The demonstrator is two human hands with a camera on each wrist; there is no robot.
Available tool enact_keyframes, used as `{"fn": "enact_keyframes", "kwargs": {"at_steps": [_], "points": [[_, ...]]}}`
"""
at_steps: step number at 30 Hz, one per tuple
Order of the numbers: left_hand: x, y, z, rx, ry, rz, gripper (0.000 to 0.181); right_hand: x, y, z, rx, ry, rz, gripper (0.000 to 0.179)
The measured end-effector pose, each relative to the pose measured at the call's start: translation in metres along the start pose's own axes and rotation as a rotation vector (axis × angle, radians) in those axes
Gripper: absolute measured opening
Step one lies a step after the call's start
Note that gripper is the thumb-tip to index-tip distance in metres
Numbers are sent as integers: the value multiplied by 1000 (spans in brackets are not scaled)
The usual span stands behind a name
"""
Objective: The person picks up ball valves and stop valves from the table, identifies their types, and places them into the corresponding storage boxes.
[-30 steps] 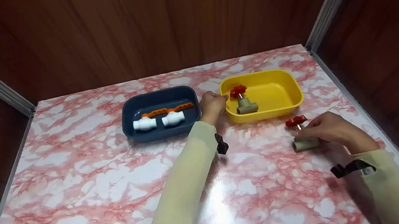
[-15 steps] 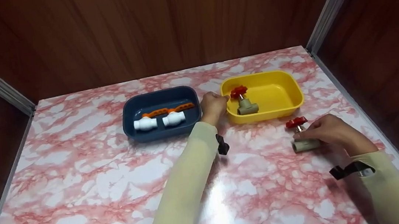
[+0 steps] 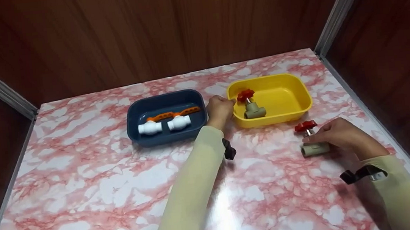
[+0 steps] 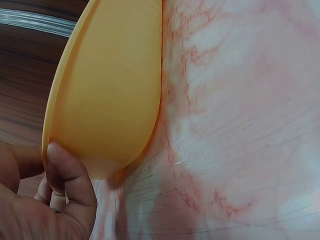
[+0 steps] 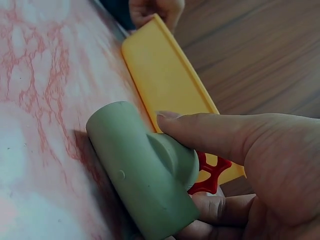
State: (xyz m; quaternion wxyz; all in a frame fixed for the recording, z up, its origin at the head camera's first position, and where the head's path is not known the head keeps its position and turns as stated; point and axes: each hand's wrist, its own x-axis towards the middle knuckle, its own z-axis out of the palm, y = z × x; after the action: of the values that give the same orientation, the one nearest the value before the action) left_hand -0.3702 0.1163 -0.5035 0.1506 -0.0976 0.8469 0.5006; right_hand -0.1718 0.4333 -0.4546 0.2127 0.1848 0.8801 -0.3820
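My left hand [image 3: 220,111] pinches the left rim of the yellow tray [image 3: 281,117], thumb on one side of the wall and fingers on the other, as the left wrist view shows. Inside that tray, at its left end, stands a green stop valve [image 3: 254,110] with a red handwheel. In front of the tray's right part, my right hand [image 3: 338,135] grips a second green stop valve [image 5: 135,170] by its neck, thumb on one side, fingers on the other. Its red handwheel [image 3: 305,125] points up, and its pipe body lies close over the table.
Left of my left hand sits a dark blue tray [image 3: 165,137] holding two white ball valves [image 3: 150,127] with orange lever handles. The marbled table [image 3: 102,186] meets brown wood-grain panels [image 3: 165,31] at the back and both sides.
Both hands keep their places and grips. The right fingers shift slightly on the valve's neck; the whole view drifts a little downward.
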Motion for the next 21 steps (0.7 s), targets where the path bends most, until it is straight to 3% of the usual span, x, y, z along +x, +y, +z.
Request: {"fn": "enact_keyframes", "kwargs": {"at_steps": [7, 21], "points": [[-4, 2, 0, 11, 15, 9, 25, 0, 0, -5, -12, -18, 34, 43], [-2, 2, 0, 10, 9, 4, 26, -9, -10, -10, -84, -22, 32, 69]]}}
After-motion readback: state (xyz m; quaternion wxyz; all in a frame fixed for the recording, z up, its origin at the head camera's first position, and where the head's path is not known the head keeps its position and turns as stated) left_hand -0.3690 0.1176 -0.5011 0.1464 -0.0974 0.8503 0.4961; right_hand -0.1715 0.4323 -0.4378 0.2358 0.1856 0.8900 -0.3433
